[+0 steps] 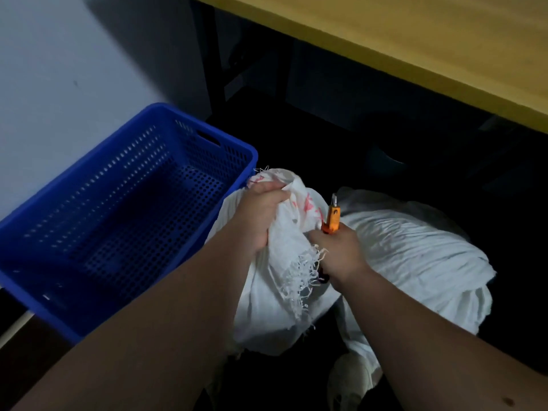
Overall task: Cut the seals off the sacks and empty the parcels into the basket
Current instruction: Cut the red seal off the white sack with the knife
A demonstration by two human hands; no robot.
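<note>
A person is gripping the bunched neck of a white woven sack [275,280] in the left hand [261,215], apparently holding the fabric taut and upright so the seal can be reached. The right hand [338,250] is clenching an orange utility knife [332,216], blade pointing up and away from the body, just beside the frayed sack mouth. A blue plastic basket [207,232] is standing empty, touching the sack on the left, likely placed to catch the parcels. A second sack [415,256] is lying on the dark floor behind, beneath a yellow desk [415,48].
</note>
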